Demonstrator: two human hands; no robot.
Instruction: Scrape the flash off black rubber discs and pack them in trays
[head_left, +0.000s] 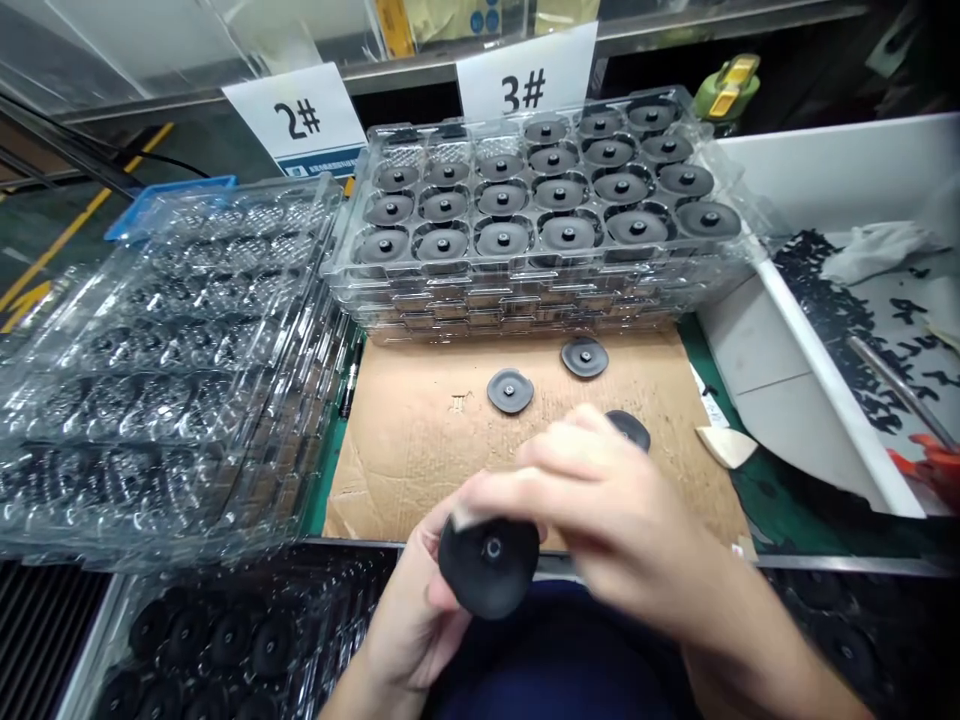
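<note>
A black round disc [489, 575] with a small metal centre is held in my left hand [427, 590], near the front edge of the work surface. My right hand [607, 500] is over the disc's upper edge, its fingers bent and blurred by motion; a small pale bit shows at the disc's rim by its fingertips. On the cardboard sheet [412, 430] lie two similar discs, one near the middle [510, 391] and one farther back [585, 357]. A third disc [628, 428] is partly hidden behind my right hand.
Stacked clear trays [517, 290] with black discs stand at the back, under "2#" [296, 120] and "3#" [525, 75] signs. More clear trays [165, 340] are at left. A white bin [825, 390] with small black parts and a red-handled tool [930, 460] are at right.
</note>
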